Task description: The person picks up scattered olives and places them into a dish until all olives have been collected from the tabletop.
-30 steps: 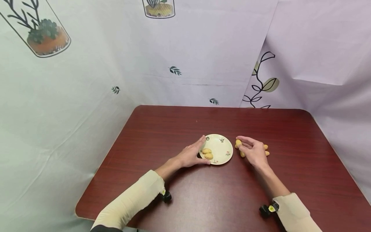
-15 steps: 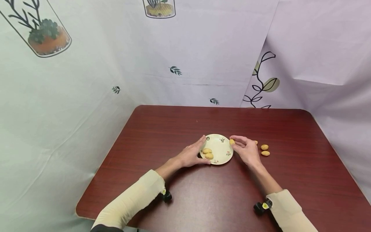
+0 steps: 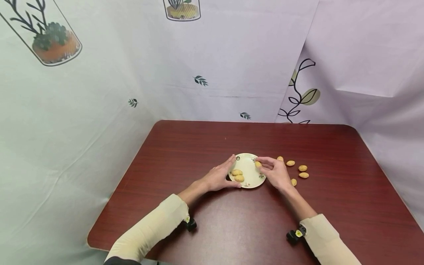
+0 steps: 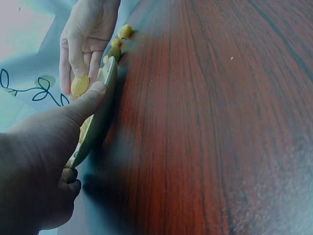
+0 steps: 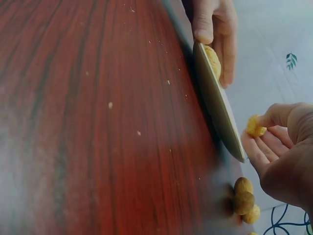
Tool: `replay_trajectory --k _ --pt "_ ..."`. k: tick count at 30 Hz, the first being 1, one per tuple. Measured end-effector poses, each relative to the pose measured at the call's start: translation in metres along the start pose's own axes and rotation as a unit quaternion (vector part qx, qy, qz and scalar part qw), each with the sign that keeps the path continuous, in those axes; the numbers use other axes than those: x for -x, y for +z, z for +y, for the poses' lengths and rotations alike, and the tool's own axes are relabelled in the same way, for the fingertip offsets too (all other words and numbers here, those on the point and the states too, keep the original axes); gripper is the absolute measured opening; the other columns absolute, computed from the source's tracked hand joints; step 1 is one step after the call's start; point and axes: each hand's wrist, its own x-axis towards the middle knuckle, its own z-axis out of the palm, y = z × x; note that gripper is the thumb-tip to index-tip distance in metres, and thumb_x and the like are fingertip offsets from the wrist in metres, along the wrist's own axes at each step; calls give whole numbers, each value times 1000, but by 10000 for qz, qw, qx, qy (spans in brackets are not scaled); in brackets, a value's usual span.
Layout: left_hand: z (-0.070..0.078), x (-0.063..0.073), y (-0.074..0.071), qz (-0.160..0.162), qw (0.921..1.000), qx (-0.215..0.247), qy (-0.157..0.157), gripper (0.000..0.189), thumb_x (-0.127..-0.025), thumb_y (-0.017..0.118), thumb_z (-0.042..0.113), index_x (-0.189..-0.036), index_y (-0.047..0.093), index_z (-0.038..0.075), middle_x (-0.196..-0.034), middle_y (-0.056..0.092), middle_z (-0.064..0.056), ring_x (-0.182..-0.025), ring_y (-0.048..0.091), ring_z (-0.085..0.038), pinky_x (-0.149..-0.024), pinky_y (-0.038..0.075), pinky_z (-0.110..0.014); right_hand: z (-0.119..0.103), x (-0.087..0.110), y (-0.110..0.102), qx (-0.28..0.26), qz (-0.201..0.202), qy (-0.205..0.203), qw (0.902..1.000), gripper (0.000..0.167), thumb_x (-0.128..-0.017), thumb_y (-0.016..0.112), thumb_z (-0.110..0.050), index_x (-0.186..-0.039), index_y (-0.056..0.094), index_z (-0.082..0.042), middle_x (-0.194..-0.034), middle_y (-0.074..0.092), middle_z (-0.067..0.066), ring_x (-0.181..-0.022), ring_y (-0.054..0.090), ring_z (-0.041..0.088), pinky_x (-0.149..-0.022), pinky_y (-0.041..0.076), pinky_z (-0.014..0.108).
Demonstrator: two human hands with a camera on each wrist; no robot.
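A pale round plate [image 3: 250, 179] with small printed designs sits mid-table. My left hand [image 3: 216, 177] holds its left side, thumb on the near rim and fingers along the far side. Two yellow-brown walnuts [image 3: 239, 178] lie on the plate beside that hand. Above the plate's right part, my right hand [image 3: 275, 172] pinches another walnut [image 4: 79, 85] between thumb and fingertips. In the right wrist view this pinched walnut [image 5: 255, 126] shows clear of the plate's rim.
Several more walnuts [image 3: 303, 168] lie on the dark red wooden table [image 3: 218, 228] right of the plate, some partly behind the right hand. White patterned cloth [image 3: 212, 55] hangs behind and at both sides. Small crumbs [image 5: 110, 105] dot the tabletop.
My right hand has carried its walnut leftward from the loose walnuts to above the plate, uncovering more of those on the table. The left hand and plate have stayed put.
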Motion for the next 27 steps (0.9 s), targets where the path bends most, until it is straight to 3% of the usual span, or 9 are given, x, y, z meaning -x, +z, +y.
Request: replay_trajectory --k 14,27 --pt "-1 0 1 12 10000 -23 42 115 -92 76 63 -172 13 10 -178 12 -10 -158 29 -25 -120 37 -53 3 -5 11 123 -300 -139 9994 32 -97 74 2 -128 72 9 -128 71 28 -122 68 42 -92 52 17" --pt "0 1 1 17 10000 -16 22 114 -92 76 62 -172 13 10 -178 12 -10 -158 29 -26 -120 37 -56 5 -10 24 312 -287 18 9991 30 -97 75 0 -126 74 7 -123 74 25 -117 71 39 -85 54 15"
